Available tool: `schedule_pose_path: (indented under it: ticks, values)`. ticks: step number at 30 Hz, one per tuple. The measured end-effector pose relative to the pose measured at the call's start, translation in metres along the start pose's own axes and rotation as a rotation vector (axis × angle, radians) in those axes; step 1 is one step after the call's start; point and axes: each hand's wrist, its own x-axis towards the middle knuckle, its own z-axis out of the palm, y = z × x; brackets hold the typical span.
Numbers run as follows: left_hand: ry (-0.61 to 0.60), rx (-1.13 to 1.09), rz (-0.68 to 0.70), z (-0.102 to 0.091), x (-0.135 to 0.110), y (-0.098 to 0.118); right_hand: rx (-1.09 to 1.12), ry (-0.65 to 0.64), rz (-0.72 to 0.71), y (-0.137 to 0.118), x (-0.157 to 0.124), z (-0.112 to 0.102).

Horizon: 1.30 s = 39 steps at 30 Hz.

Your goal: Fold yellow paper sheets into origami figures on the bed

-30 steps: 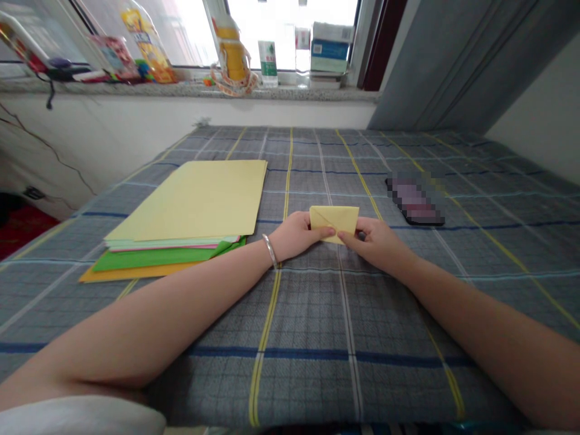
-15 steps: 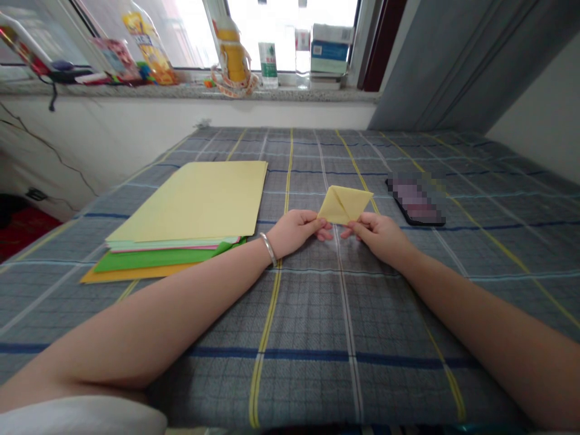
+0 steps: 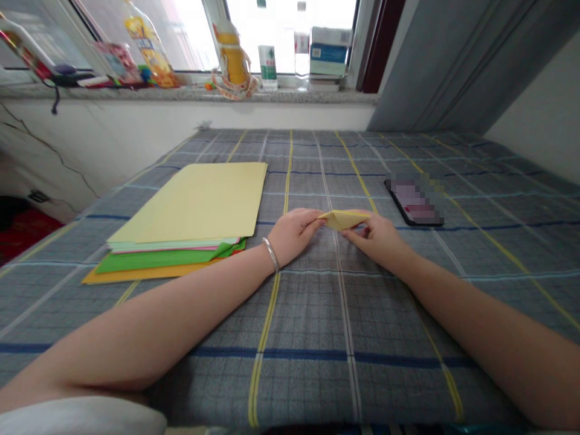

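While the left hand (image 3: pixel 294 232) and right hand (image 3: pixel 378 235) each pinch one end, the small folded pale-yellow paper piece (image 3: pixel 342 219) spans the gap between them, long axis left-right.
Both hands are closed on it: left thumb and fingertips on the left tip, right fingers curled round the right end, so neither hand is nearer. The paper shows almost edge-on, low over the grey plaid cloth (image 3: pixel 317 332); I cannot tell if it touches. A stack of coloured paper sheets (image 3: pixel 194 211), yellow on top with green and orange below, lies left of the left hand, near but apart. A dark flat phone (image 3: pixel 414 202) lies beyond the right hand, apart. A silver bangle (image 3: pixel 270 254) is on the left wrist. The stone window sill (image 3: pixel 181 92) with bottles and boxes is well back. Nothing stands between the hands and the paper.
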Motion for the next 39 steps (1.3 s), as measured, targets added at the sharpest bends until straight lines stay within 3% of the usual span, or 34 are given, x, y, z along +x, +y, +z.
schedule_pose_path:
  ticks: [4, 9, 17, 25, 32, 39]
  values:
    - [0.04, 0.078, 0.099, -0.001, 0.0, -0.002, -0.046, 0.234, -0.264, -0.001, -0.002, -0.007]
    - [0.033, 0.062, 0.146, -0.003, 0.0, 0.003, -0.126, 0.29, -0.456, -0.006, -0.002, -0.015]
    - [0.08, 0.132, 0.237, -0.007, -0.001, 0.01, -0.165, 0.287, -0.493, -0.006, -0.003, -0.015]
    - [0.082, 0.167, 0.325, -0.005, 0.0, 0.015, -0.193, 0.268, -0.626, -0.025, -0.008, -0.011]
    - [-0.021, -0.006, 0.285, -0.004, -0.001, 0.016, -0.103, 0.231, -0.61, -0.03, -0.008, -0.011]
    - [-0.013, -0.077, 0.257, -0.003, -0.004, 0.023, -0.091, 0.233, -0.581, -0.034, -0.011, -0.013]
